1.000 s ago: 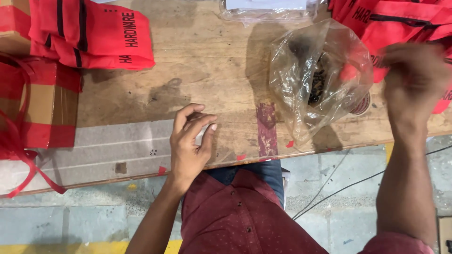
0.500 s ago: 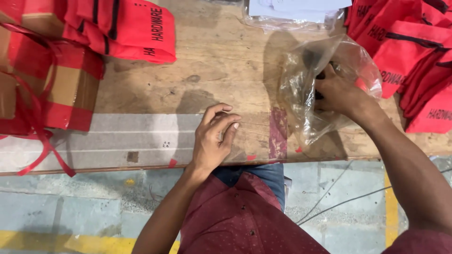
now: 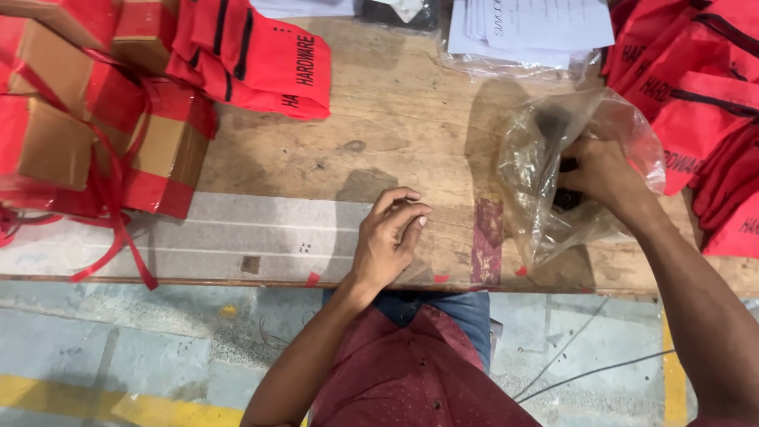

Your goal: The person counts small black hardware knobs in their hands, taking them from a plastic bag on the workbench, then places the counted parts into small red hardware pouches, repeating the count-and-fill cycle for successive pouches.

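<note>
Head view, left hand curled, holding nothing, on wooden bench, right hand grasping inside clear plastic bag

Glossy clear plastic bag on rough, scuffed wooden bench

A worn wooden workbench fills the upper part of the view, its planks scuffed, stained and lit evenly from above. Along the bench's near edge runs a pale grey strip, with a dull red patch of tape to the right of it. At the bench's far left stand cardboard boxes bound in red tape, loose red ribbon trailing over the edge. A pile of red fabric pouches lies at the bench's far side, another pile at its right end, and sheets of white paper between them. Below the bench, the grey concrete floor shows cracks, a yellow painted line and thin cables.
</note>
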